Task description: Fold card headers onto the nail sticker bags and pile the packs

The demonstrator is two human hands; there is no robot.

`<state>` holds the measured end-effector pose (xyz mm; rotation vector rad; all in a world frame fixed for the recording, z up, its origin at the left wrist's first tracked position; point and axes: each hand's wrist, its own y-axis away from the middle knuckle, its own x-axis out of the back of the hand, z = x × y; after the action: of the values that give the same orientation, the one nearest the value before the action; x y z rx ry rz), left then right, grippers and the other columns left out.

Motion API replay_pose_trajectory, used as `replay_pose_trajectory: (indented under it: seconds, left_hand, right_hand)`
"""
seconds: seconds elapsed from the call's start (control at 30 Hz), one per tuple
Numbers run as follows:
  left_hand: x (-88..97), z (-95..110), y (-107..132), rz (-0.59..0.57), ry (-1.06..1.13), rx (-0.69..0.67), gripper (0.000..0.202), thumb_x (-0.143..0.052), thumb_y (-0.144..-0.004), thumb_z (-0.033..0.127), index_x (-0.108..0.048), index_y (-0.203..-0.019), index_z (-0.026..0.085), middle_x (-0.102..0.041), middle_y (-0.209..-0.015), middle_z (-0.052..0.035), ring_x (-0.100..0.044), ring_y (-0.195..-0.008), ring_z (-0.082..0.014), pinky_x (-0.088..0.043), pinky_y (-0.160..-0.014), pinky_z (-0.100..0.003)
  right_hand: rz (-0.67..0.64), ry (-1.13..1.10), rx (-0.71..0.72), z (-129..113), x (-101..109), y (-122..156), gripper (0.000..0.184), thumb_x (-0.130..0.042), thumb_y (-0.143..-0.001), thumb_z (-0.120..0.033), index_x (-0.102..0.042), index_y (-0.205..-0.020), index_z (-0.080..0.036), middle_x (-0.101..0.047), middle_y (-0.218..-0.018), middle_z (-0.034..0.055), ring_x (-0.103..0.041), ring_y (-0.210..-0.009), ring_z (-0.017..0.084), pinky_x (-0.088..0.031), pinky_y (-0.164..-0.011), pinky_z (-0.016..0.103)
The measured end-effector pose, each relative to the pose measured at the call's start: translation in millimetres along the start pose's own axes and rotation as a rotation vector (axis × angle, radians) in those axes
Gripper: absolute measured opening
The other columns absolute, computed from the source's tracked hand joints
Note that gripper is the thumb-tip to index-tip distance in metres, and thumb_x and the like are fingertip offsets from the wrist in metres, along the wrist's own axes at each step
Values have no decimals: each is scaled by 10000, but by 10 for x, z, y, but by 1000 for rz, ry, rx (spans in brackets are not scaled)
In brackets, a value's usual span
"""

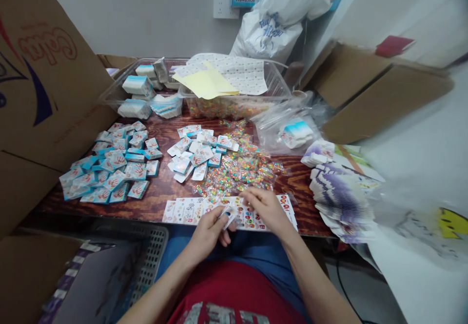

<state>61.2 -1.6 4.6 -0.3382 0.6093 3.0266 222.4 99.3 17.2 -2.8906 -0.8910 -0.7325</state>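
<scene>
My left hand (210,229) is closed on a small white and blue box (229,215) at the table's front edge. My right hand (265,207) rests with curled fingers on a sticker sheet (185,212) that lies flat before me; what its fingertips pinch I cannot make out. Just beyond my hands lies a heap of small clear packets of coloured candy (243,168). A loose pile of small boxes (197,153) sits behind it, and a larger spread of the same boxes (111,165) covers the left of the wooden table (161,190).
Clear plastic trays (234,104) at the back hold stacked boxes, candy and sheets. A plastic bag (292,131) and fanned purple cards (340,192) lie on the right. Cardboard cartons (44,85) flank both sides. A plastic basket (146,260) stands below left.
</scene>
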Motion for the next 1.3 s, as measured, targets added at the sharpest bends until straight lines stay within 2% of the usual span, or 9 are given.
replay_pose_trajectory:
  seconds: [0.1, 0.2, 0.4, 0.5, 0.7, 0.83, 0.97, 1.17, 1.3]
  left_hand:
    - [29, 32, -96, 95, -16, -39, 442, -566, -815, 592, -538, -845, 152, -629, -672, -7, -513, -431, -77, -408, -401, -174]
    - [101, 92, -170, 145, -14, -54, 440, -594, -790, 587, -533, -844, 154, -644, -685, -10, -512, -438, -77, -392, -401, -170]
    - [249, 186, -287, 188, -26, -48, 414, -608, -773, 559, -545, -839, 156, -647, -748, -21, -469, -424, -71, -338, -383, -180]
    - [224, 220, -367, 144, -108, -76, 336, -549, -829, 504, -532, -808, 168, -594, -683, 10, -411, -405, -68, -301, -391, -191]
    - [144, 296, -466, 156, -462, -215, 120, -450, -879, 265, -512, -810, 189, -570, -716, 6, -516, -600, -138, -378, -555, -238]
    - [194, 415, -449, 142, -642, -218, 98, -445, -849, 178, -540, -831, 190, -585, -748, -3, -553, -718, -174, -401, -629, -259]
    - [390, 692, -447, -6, -717, -255, 221, -481, -854, 175, -595, -1040, 204, -652, -905, -28, -600, -836, -201, -462, -724, -290]
    - [828, 939, -767, 521, -1256, -468, 292, -539, -839, 123, -594, -1122, 167, -601, -1120, -136, -527, -1075, -301, -434, -924, -444]
    - [947, 874, -980, 533, -1479, -412, 303, -590, -833, 162, -607, -1135, 140, -594, -1096, -159, -512, -1066, -323, -440, -902, -455]
  right_hand:
    - [244, 479, 47, 93, 7, -211, 90, -542, -866, -184, -594, -793, -190, -614, -904, 82, -561, -846, 225, -405, -706, 309]
    - [239, 627, 53, 198, -52, -294, 100, -539, -823, -108, -552, -773, -194, -572, -947, 87, -548, -819, 220, -396, -682, 307]
    - [315, 40, 35, 168, 59, -251, 149, -577, -812, -242, -504, -687, -209, -509, -692, -11, -500, -617, 163, -388, -602, 272]
    - [117, -196, 35, -40, 54, -231, 106, -590, -800, -272, -562, -722, -205, -560, -673, -14, -524, -626, 163, -399, -600, 262]
    - [112, 60, 40, -242, -125, -328, 71, -588, -747, -170, -553, -694, -203, -577, -711, -9, -522, -658, 157, -384, -626, 260]
    - [47, -44, 20, -224, -136, -388, 135, -578, -751, -184, -578, -883, -210, -603, -769, -14, -552, -675, 158, -408, -648, 268]
    - [-10, -258, -2, -204, -22, -395, 139, -630, -764, -286, -534, -710, -202, -515, -614, -38, -482, -575, 135, -362, -557, 249]
    - [142, -544, -123, -114, 150, -380, 383, -766, -692, -450, -467, -670, -211, -443, -554, -60, -383, -488, 100, -296, -478, 230]
    - [85, -601, -149, -112, 91, -369, 420, -798, -652, -478, -486, -634, -198, -447, -546, -59, -383, -491, 95, -293, -481, 225]
